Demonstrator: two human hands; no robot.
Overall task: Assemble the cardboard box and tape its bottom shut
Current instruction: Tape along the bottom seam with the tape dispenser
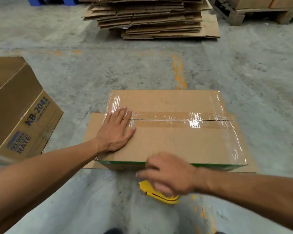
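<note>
A brown cardboard box (184,144) stands upside down on the concrete floor, its two bottom flaps closed. Clear tape (179,119) runs along the centre seam and along both short edges. My left hand (116,130) lies flat, fingers spread, on the box's left end over the seam. My right hand (167,173) is at the box's near edge, blurred, gripping a yellow tape dispenser (159,194) that shows below the fingers. The box's lower flaps spread out on the floor under it.
An open box printed KB-2041 (19,112) lies tilted at the left. A tall stack of flattened cartons (152,17) stands ahead. A wooden pallet (254,12) with cartons is at the far right. Orange floor markings (178,71) run beyond the box.
</note>
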